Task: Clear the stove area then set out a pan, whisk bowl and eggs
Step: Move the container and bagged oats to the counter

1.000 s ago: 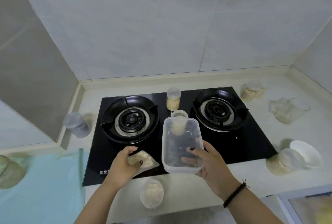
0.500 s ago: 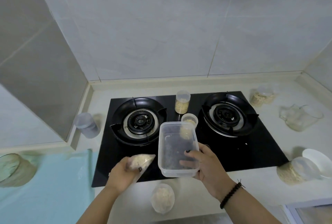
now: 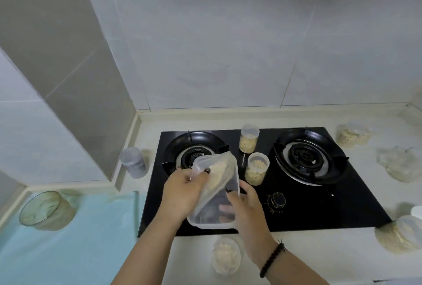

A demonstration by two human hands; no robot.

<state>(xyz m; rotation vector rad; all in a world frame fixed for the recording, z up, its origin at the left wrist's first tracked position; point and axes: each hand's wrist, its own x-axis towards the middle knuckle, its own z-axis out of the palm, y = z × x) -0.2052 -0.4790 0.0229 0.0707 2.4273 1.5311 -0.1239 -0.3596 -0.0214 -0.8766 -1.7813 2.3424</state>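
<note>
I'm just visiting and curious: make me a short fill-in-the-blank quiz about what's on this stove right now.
1. The left hand puts a small bag into a clear plastic ____.
2. The right hand wears a black ____ at the wrist.
3. Between the burners stand ____ lidded jars.

Missing words: container; bracelet; two
</note>
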